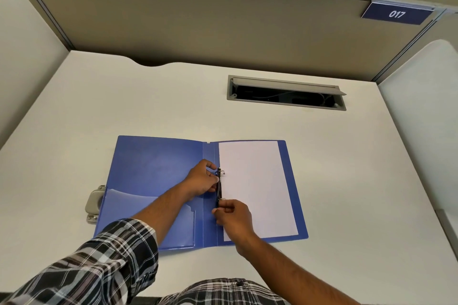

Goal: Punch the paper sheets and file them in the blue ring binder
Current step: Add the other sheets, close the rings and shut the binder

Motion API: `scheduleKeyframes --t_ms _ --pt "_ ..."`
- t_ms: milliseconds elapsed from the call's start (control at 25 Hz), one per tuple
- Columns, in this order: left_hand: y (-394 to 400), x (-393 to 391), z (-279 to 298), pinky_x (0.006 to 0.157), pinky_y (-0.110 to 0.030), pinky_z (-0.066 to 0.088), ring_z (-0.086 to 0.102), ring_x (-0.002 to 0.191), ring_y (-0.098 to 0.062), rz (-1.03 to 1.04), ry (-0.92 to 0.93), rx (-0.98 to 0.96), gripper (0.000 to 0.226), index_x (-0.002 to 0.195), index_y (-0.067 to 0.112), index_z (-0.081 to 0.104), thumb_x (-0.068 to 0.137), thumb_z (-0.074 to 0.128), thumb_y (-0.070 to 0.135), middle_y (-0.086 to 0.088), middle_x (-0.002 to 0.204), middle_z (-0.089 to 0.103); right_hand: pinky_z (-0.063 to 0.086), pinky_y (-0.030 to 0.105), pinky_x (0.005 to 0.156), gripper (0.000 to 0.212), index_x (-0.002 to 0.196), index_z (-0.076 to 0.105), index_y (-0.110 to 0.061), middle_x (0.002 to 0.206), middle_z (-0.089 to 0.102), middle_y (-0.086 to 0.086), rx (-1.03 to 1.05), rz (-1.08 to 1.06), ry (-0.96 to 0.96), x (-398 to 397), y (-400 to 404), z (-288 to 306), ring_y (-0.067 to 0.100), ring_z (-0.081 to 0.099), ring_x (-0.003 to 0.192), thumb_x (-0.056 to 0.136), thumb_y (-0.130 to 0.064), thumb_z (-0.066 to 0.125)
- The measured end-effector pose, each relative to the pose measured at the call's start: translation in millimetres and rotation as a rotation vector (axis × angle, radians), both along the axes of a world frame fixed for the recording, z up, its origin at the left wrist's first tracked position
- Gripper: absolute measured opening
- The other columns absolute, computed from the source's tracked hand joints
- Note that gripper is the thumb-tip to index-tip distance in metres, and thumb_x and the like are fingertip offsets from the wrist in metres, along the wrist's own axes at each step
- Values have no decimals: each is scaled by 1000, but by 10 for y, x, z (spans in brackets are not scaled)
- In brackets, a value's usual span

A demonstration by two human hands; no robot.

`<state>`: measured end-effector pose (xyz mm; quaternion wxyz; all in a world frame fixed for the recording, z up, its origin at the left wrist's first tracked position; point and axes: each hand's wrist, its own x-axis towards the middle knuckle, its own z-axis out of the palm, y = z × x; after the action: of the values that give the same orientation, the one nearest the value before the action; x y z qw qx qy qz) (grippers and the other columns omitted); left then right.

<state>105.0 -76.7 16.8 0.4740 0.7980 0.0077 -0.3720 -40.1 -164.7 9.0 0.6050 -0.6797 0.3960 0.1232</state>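
The blue ring binder [153,171] lies open and flat on the white desk. White paper sheets [255,185] rest on its right half, with their left edge at the ring mechanism [219,187]. My left hand [202,179] pinches the upper end of the black mechanism beside the top ring. At the lower ring, my right hand [233,215] grips the mechanism's bottom end. Whether the rings pass through the sheets' holes I cannot tell. A grey hole punch [94,203] pokes out from under the binder's left cover.
A clear pocket [148,208] lines the binder's left cover. An open grey cable tray [285,92] is sunk into the desk behind the binder. Beige partition walls enclose the desk at the back and on both sides, with a blue sign "017" [396,14] at the upper right.
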Motion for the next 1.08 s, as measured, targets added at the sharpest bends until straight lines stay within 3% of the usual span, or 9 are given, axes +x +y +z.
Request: scheduleKeyframes --t_ms 240,440,560,640,800,920,1080 --pt "-69 -62 -5 75 -32 62 71 80 -22 38 20 -67 29 119 13 59 94 60 0 -12 92 70 62 27 79 31 110 62 -24 95 74 -6 -203 0 -4 21 -97 -81 15 73 83 87 -34 80" --pt "-1 -127 -91 69 -28 55 64 78 -19 -21 -119 -5 41 124 23 62 93 53 -3 -3 87 65 50 11 65 29 118 59 -24 104 74 -1 -327 58 32 -1 -193 -136 12 72 81 94 -34 71" --pt "44 -136 -122 85 -26 54 62 101 -22 -132 -291 97 48 134 22 57 91 61 2 -6 107 61 43 4 63 29 120 61 -26 85 69 -14 -427 144 -5 -44 -205 -176 7 67 73 94 -31 72" --pt "74 -143 -134 103 -28 45 52 120 -23 -246 -397 188 56 141 24 51 89 66 10 -7 126 51 50 7 67 29 121 61 -29 83 65 -20 -513 219 -60 -69 -218 -186 4 64 69 94 -30 71" --pt "107 -165 -134 114 -32 28 18 147 -22 -519 -478 259 88 155 28 22 82 66 8 7 160 22 51 19 91 42 134 58 -30 124 62 -9 -735 514 -208 -23 -329 -223 8 61 104 94 -32 71" --pt "80 -167 -142 122 -37 13 -2 153 -19 -649 -441 305 101 158 30 6 81 69 9 8 167 2 51 26 95 59 147 49 -31 140 54 -4 -860 711 -184 96 -446 -249 16 54 122 94 -34 72" --pt "51 -176 -166 121 -37 1 -9 153 -21 -639 -440 362 104 157 33 0 83 70 13 0 167 -6 53 30 89 66 152 41 -34 140 51 -1 -876 826 -167 184 -557 -276 20 50 124 93 -42 70"
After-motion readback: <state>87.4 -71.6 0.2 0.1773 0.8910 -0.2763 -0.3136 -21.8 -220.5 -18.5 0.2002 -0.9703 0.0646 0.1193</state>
